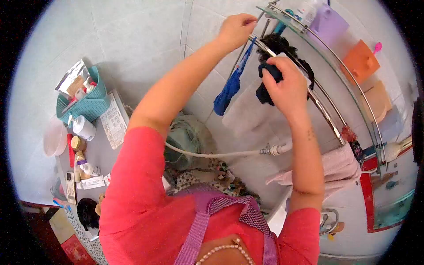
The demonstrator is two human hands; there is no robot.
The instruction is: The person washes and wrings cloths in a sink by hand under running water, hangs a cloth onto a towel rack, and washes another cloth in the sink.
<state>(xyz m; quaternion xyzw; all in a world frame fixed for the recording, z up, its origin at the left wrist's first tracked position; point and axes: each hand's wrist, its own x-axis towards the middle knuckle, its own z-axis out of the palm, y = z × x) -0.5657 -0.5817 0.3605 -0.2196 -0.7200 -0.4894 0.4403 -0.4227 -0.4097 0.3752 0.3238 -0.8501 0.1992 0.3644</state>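
Note:
My right hand (288,86) is closed on a bunched dark navy cloth (270,73), in front of the metal towel rail (324,112). Part of that cloth hangs below my fingers. My left hand (238,32) is raised at the upper end of the rail, its fingers curled together. Whatever those fingers pinch, if anything, is hidden. Just below it a bright blue cloth (230,90) hangs twisted from the rail. Black ruffled hair ties (278,45) sit on the rail between my hands, and a whitish towel (247,108) hangs behind.
Above the rail runs a glass shelf (327,55) with purple (329,24) and orange (361,62) holders beyond it. A pink towel (340,165) hangs lower right. A white hose (212,154) crosses the middle. At left, a teal basket (86,108) and bottles crowd a grey surface.

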